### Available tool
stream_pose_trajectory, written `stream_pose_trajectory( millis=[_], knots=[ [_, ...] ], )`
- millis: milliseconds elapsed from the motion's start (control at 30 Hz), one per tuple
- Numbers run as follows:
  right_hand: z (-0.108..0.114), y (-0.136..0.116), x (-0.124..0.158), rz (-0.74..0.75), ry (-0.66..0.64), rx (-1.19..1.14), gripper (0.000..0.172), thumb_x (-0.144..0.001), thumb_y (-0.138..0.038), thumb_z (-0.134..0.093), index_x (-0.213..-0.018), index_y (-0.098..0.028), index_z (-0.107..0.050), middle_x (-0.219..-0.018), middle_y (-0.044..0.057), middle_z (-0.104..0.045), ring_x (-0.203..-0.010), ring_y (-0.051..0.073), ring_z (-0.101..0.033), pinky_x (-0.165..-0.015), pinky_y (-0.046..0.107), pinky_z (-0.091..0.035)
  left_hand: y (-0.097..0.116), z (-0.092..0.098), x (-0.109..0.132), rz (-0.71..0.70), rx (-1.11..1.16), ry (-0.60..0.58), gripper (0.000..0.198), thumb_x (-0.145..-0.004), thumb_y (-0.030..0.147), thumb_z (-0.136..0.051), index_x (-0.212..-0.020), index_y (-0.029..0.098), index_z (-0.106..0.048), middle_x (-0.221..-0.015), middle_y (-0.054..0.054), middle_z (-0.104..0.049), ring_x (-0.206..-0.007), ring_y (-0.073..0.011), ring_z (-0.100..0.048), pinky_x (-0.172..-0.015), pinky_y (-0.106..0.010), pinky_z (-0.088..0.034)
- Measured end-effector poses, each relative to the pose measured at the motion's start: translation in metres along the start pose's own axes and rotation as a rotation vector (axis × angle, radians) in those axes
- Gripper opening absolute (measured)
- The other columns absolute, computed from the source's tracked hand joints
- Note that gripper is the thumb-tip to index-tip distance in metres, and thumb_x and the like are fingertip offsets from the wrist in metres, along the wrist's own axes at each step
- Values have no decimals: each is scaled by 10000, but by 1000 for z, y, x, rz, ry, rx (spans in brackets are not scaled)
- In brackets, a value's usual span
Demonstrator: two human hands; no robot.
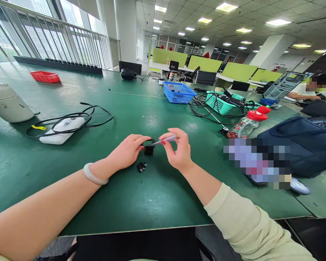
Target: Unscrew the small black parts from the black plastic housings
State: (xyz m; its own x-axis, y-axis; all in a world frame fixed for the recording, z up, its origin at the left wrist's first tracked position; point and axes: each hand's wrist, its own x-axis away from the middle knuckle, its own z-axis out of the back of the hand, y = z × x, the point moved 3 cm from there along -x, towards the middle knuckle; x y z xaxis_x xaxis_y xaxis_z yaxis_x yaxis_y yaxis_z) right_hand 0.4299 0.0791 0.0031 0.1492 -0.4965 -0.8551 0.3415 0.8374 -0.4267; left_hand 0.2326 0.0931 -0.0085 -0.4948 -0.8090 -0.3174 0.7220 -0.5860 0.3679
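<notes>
I hold a slim tool (168, 138) with a pale, see-through handle in my right hand (180, 149). Its long axis lies almost across the scene: the handle end is to the right and a little far, and the thin shaft points to the left and slightly near, toward a black part (149, 150). This black part is in front of me, between my two hands, over the green table (103, 203). Its darker, block-like portion is toward the near side, and a thin frame-like portion goes to the far side.

The very tip of the tool is hard to make out against the black, so I cannot tell if it sits in the part or only touches it. My left fingers cover the left side of the part, and its details are too small and dark to read. Both of my forearms are cut off by the picture edge.

My right thumb and fingertips are pinched around the handle, with a rounded gap behind them. The fingers of my left hand (127, 151) are bent together and grip the black part at its left side. Just near of it, a small black piece (141, 166) with shiny bits lies alone on the table.
</notes>
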Motion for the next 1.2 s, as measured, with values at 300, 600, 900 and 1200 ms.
stream_pose_trajectory(
  millis=[300, 600, 900, 1200],
  knots=[
    [6, 31, 3, -243, 95, 7, 348, -952, -273, -545, -1272, -261, -410, -893, 19, -698, -776, 175, -688, -771, 390, -578, -31, -2, 8, 247, -327, -95, 472, -963, 287, -349, -1352, 290, -616, -1217, -130, -657, -1148, -333, -541, -1009, -545, -469],
    [-5, 41, 9, -435, 21, -242, 419, -940, -363, -572, -1300, -243, -393, -848, -6, -691, -612, 119, -615, -637, 305, -543, -13, 0, 8, 247, -180, -133, 528, -996, 469, -293, -1357, 224, -591, -1357, -108, -625, -1333, -297, -486, -1157, -511, -381],
    [2, 64, 9, -678, 164, -380, 459, -879, -422, -614, -1255, -266, -403, -730, -71, -659, -494, 102, -552, -581, 297, -506, 13, -5, 10, 135, -65, -248, 625, -948, 541, -422, -1516, 283, -389, -1566, -132, -363, -1450, -341, -350, -1206, -554, -319],
    [6, 79, 10, -737, 214, -436, 473, -827, -388, -622, -1232, -266, -412, -680, -88, -667, -457, 99, -540, -550, 285, -470, 32, -24, 9, 93, -9, -137, 374, -926, 368, -541, -1267, 227, -607, -1330, -101, -601, -1302, -284, -499, -1168, -493, -387]
  ],
)
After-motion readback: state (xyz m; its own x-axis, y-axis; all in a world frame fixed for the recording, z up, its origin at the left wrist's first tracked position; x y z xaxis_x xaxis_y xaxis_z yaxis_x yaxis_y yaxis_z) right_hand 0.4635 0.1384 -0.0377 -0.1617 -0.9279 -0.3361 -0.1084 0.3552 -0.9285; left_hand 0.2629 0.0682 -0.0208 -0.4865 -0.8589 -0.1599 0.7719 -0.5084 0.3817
